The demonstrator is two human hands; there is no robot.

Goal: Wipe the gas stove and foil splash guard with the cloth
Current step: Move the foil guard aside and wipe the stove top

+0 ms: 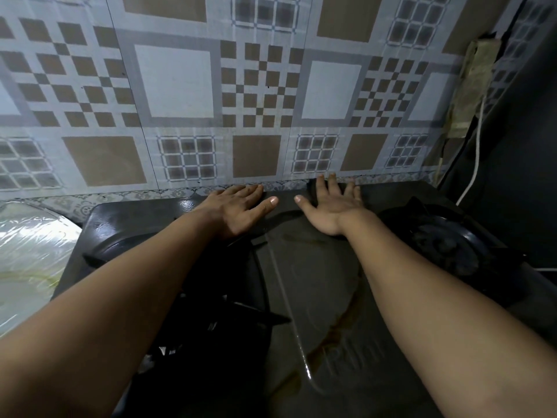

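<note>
A black two-burner gas stove [301, 267] fills the lower part of the view, with a brown stain streak across its middle panel. Behind it rises the patterned foil splash guard [180, 116], printed with grey and brown squares. My left hand [238, 206] lies flat, fingers straight, on the stove's back edge. Beside it, my right hand [331, 206] is spread flat on the same back edge, fingertips near the guard's bottom. Neither hand holds anything. No cloth is in view.
A foil-wrapped surface [30, 251] lies left of the stove. The left burner grate [217, 297] sits under my left forearm and the right burner [446, 239] is right of my right hand. At the right wall hangs a white cord [477, 152] beside a dirty taped strip [470, 86].
</note>
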